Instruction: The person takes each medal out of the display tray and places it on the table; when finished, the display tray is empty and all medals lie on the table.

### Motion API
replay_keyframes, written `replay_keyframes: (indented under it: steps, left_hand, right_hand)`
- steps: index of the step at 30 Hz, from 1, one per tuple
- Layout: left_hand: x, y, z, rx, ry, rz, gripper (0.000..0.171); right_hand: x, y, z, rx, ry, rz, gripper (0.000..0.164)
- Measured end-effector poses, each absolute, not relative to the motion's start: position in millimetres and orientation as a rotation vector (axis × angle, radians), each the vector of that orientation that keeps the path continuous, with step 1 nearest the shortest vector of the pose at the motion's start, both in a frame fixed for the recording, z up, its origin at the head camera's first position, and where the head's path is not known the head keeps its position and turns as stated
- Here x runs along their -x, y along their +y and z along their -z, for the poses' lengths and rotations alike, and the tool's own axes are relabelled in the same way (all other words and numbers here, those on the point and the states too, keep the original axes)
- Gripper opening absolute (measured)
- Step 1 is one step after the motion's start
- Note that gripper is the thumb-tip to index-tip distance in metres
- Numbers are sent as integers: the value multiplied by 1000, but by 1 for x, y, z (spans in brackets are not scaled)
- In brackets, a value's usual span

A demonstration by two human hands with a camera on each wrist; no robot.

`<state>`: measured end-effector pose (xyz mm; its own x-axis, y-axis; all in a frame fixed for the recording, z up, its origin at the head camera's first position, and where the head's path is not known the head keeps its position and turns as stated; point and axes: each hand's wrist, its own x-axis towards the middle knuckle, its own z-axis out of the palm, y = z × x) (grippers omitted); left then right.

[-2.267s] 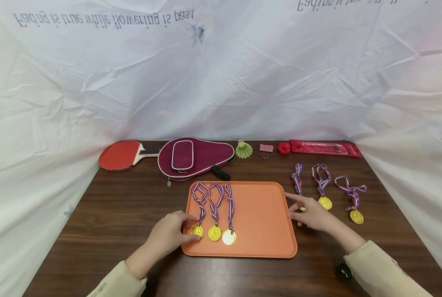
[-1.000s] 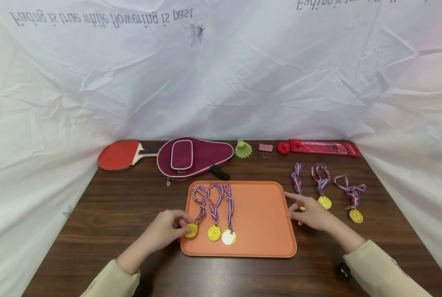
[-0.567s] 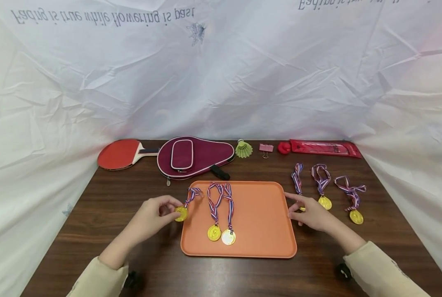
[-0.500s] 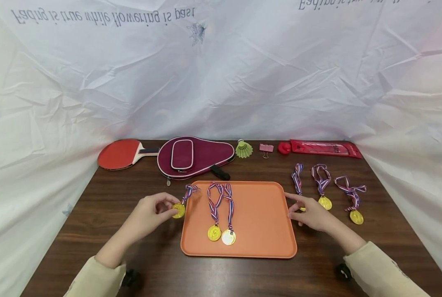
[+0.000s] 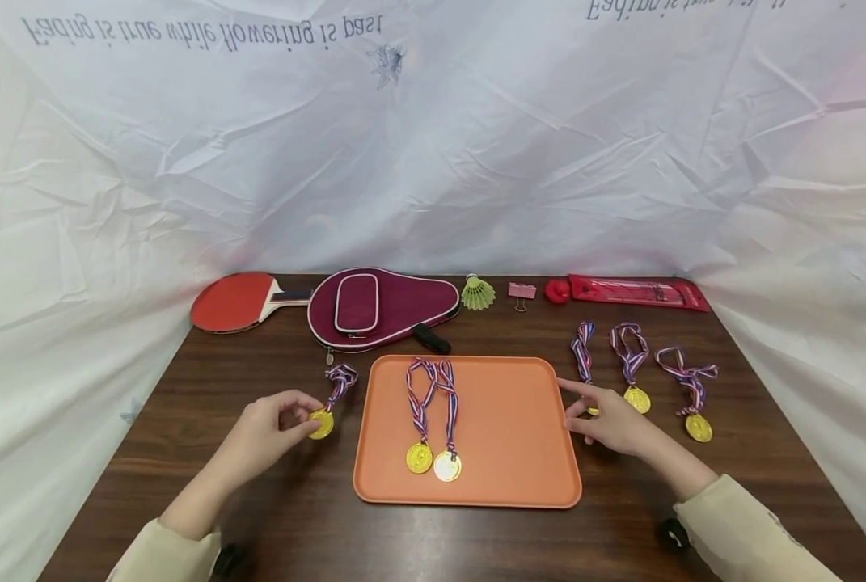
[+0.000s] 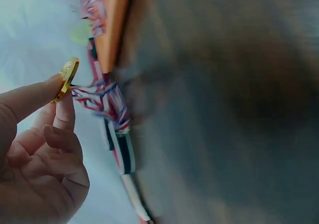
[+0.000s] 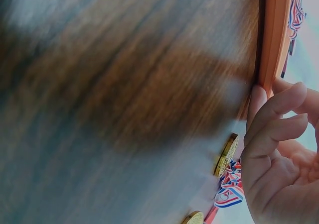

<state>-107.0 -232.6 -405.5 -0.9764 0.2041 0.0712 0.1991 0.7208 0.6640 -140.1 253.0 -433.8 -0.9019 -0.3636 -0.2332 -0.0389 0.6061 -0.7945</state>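
- Thumb and forefinger of the left hand [image 5: 272, 426] pinch a gold medal [image 5: 321, 423]; the other fingers curl loosely; its striped ribbon [image 5: 340, 380] trails away from the person, just left of the tray's edge; whether lifted or lying, I cannot tell.
- Right hand [image 5: 610, 420]: fingers apart, tips touching the right edge of the orange tray [image 5: 513, 428]; no firm grip shows.
- Possible trouble: the disc looks thin and smooth, so a lax pinch could drop it; the ribbon ends near the zipper pull [image 5: 330, 356] of the maroon bag [image 5: 418, 303], and moving farther away could snag it; pressure from the right fingers might slide the tray; their knuckles could nudge the half-hidden medal [image 5: 581, 352] behind them.
- Edges and room: two medals [image 5: 419, 457] lie side by side on the tray, with bare tray to their right; the table [image 5: 440, 546] gives the left hand most room leftward, up to the white sheet [image 5: 112, 339]; the far side is tighter, between bag and red bat [image 5: 234, 305].
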Motion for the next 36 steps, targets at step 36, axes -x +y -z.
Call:
replay_keyframes:
  steps: [36]
  left_hand:
    - [87, -240, 427, -194, 2972, -693, 11]
  right_hand:
    - [140, 255, 439, 295, 2479, 1172, 64]
